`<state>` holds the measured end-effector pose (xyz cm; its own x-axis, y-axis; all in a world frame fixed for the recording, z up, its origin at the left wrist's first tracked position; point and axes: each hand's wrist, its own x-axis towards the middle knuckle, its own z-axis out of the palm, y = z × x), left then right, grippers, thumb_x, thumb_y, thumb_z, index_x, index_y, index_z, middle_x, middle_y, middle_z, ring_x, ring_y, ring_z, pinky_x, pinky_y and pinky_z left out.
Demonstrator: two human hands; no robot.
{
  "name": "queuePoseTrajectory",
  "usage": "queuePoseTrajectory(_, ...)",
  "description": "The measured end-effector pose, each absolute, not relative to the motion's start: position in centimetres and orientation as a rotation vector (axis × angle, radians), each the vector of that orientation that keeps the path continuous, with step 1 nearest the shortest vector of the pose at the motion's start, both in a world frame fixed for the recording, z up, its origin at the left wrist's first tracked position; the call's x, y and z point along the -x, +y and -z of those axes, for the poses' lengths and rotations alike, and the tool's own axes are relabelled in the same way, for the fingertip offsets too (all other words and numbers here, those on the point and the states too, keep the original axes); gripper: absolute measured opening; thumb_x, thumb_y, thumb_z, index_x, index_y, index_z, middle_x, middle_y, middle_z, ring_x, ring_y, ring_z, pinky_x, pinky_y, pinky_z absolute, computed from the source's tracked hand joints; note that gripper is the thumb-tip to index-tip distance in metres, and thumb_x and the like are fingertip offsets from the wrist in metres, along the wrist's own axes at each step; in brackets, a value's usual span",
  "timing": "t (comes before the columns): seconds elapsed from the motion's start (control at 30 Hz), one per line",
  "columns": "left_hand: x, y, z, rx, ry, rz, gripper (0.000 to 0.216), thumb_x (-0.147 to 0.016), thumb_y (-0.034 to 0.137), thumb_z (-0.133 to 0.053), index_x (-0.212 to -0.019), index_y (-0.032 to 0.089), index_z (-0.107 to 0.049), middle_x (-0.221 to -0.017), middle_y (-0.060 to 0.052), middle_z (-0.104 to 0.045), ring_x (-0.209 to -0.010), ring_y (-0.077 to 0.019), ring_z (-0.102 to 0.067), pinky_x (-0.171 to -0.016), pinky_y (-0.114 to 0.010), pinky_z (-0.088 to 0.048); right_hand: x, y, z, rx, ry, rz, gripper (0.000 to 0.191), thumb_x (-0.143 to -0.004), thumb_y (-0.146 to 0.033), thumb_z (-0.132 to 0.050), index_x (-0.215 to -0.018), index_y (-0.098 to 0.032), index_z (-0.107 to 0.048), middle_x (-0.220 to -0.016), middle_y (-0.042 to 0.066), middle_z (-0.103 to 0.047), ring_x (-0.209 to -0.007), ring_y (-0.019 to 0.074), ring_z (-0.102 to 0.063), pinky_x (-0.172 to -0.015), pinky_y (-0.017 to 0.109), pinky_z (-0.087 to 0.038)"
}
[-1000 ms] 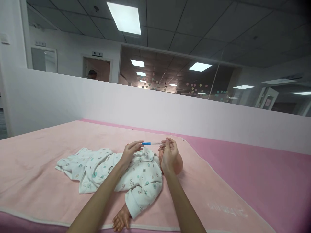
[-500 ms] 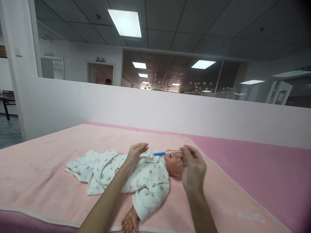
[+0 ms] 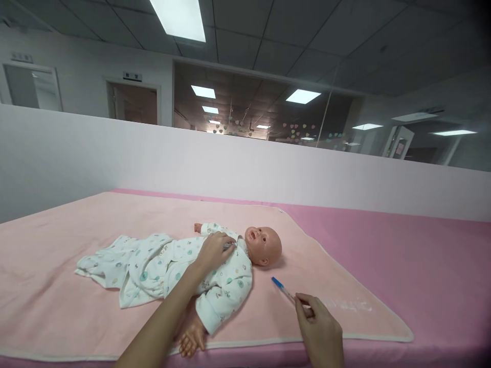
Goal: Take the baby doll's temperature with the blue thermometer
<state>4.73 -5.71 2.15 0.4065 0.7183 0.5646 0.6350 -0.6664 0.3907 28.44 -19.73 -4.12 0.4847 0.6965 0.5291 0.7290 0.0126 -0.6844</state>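
A baby doll (image 3: 264, 245) in a white patterned outfit (image 3: 226, 283) lies on its back, head to the right. My left hand (image 3: 215, 251) rests on its upper chest near the collar, fingers bent and close together. Something small and greyish shows at those fingertips; I cannot make out what it is. My right hand (image 3: 320, 327) pinches a slim, pale stick with a blue end (image 3: 283, 289), shaped like a pen or a thermometer. Its blue end points up and left, toward the doll's head, without touching it.
Under the doll is a peach blanket (image 3: 153, 212) with a light trim, spread over a pink-covered surface (image 3: 383, 245). Behind it stands a low white wall (image 3: 230, 163) topped with glass. Beyond the glass are a doorway (image 3: 134, 105) and ceiling lights.
My right hand has moved from over the doll's face down toward the front edge, carrying the blue-ended stick. My left hand has lowered onto the chest. The view has turned slightly right.
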Motion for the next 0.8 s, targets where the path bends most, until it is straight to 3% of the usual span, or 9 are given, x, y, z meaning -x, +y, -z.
queuePoseTrajectory(0.17,-4.7,-5.5,-2.0,-2.421,1.188,-1.202,0.019,-0.076,0.031,-0.051,-0.078,0.02,-0.067,-0.081,-0.007,-0.067,-0.081,-0.0237,-0.056,-0.075,-0.032,-0.036,-27.0,-19.2,4.0,1.9,-1.426,0.417,0.032,-0.079,-0.034,-0.034,-0.079,-0.022,-0.064,-0.078,0.005,-0.067,-0.062,0.0189,-0.062,-0.052,0.028,-0.043)
queuePoseTrajectory(0.37,-4.4,-5.5,-2.0,-2.12,1.084,-1.322,0.017,-0.076,0.03,-0.049,-0.074,0.02,-0.062,-0.073,-0.003,-0.066,-0.07,-0.0187,-0.059,-0.064,-0.027,-0.038,-26.4,-18.9,3.3,2.176,-1.524,0.336,0.023,-0.08,-0.025,-0.041,-0.076,-0.026,-0.064,-0.072,0.004,-0.064,-0.066,0.0186,-0.06,-0.05,0.025,-0.036)
queuePoseTrajectory(0.57,-4.4,-5.1,-1.8,-2.029,1.041,-1.352,0.018,-0.075,0.031,-0.05,-0.074,0.019,-0.064,-0.071,-0.003,-0.068,-0.07,-0.0193,-0.061,-0.064,-0.026,-0.04,-22.6,-15.7,-0.3,1.802,-1.67,0.257,0.024,-0.083,-0.02,-0.04,-0.085,-0.022,-0.063,-0.086,0.004,-0.066,-0.08,0.0172,-0.06,-0.066,0.024,-0.04)
queuePoseTrajectory(0.67,-4.4,-4.9,-1.7,-2.016,1.013,-1.369,0.018,-0.074,0.03,-0.051,-0.074,0.019,-0.065,-0.071,-0.003,-0.068,-0.07,-0.0192,-0.061,-0.065,-0.026,-0.042,-19.3,-12.3,-2.6,1.672,-1.845,0.142,0.026,-0.084,-0.017,-0.037,-0.087,-0.022,-0.062,-0.085,0.003,-0.066,-0.079,0.0153,-0.059,-0.065,0.022,-0.04)
queuePoseTrajectory(0.8,-4.2,-4.5,-1.4,-1.948,0.966,-1.379,0.019,-0.074,0.028,-0.051,-0.076,0.017,-0.066,-0.073,-0.004,-0.068,-0.07,-0.0189,-0.062,-0.066,-0.026,-0.044,-16.4,-8.9,-3.0,1.616,-2.068,0.239,0.03,-0.083,-0.015,-0.037,-0.108,-0.016,-0.054,-0.096,0.009,-0.064,-0.082,0.0177,-0.059,-0.067,0.025,-0.038)
